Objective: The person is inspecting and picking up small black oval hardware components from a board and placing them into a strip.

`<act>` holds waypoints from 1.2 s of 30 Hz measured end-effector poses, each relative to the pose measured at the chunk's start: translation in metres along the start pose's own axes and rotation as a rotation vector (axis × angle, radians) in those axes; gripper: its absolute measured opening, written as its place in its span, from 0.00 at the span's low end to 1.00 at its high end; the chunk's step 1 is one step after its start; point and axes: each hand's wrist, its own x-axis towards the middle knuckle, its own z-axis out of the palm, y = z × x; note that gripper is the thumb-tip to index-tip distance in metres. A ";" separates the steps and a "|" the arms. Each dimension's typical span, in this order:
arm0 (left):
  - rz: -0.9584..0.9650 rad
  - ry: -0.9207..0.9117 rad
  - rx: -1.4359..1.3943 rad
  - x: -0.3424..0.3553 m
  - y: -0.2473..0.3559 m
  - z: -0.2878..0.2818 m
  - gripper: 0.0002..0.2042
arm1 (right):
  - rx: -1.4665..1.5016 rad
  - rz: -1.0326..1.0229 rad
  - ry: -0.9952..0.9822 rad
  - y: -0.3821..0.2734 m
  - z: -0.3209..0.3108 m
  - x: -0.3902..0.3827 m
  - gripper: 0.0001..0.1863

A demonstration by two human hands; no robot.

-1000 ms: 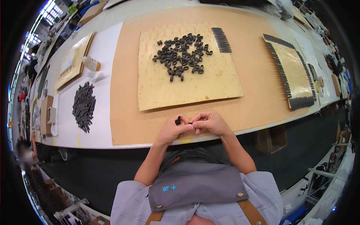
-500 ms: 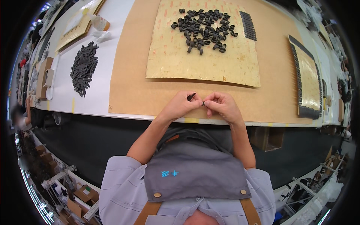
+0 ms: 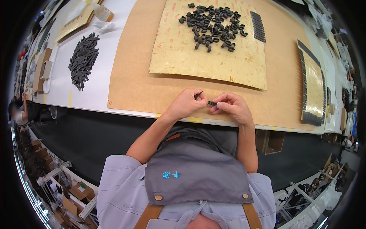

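Observation:
Above the near edge of the table, my left hand (image 3: 187,104) and my right hand (image 3: 235,109) pinch a short black strip (image 3: 212,103) between them. Its middle shows in the gap between my fingertips; my fingers cover its ends. A dark pointed end (image 3: 198,95) sticks up from my left thumb and forefinger; whether it belongs to the same strip I cannot tell. Beyond my hands, a heap of small black loops (image 3: 215,28) lies on a yellowish board (image 3: 183,65). Flat black strips (image 3: 258,26) are lined up along that board's right edge.
Brown paper (image 3: 129,84) covers the table under the board. To the left lies a pile of black strips (image 3: 83,61), near a bottle (image 3: 103,13) and a cardboard box (image 3: 42,70). At right is another board (image 3: 310,80) edged with black strips. Someone (image 3: 21,112) is at the far left.
My right hand has moved slightly rightward, away from my left. More of the black strip now shows between my fingertips. The whole view has shifted and turned a little.

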 end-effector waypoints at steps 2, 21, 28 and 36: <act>-0.015 -0.008 -0.011 0.000 0.000 0.001 0.07 | -0.015 0.012 0.013 -0.001 0.003 0.001 0.05; -0.026 -0.019 0.034 0.003 -0.001 0.000 0.07 | -0.018 -0.007 0.081 0.006 0.009 0.008 0.06; -0.028 -0.022 0.014 0.001 0.001 0.001 0.07 | -0.015 -0.012 0.076 0.009 0.008 0.008 0.05; -0.033 -0.009 0.042 0.001 0.003 0.000 0.07 | -0.029 -0.009 0.080 0.008 0.009 0.010 0.05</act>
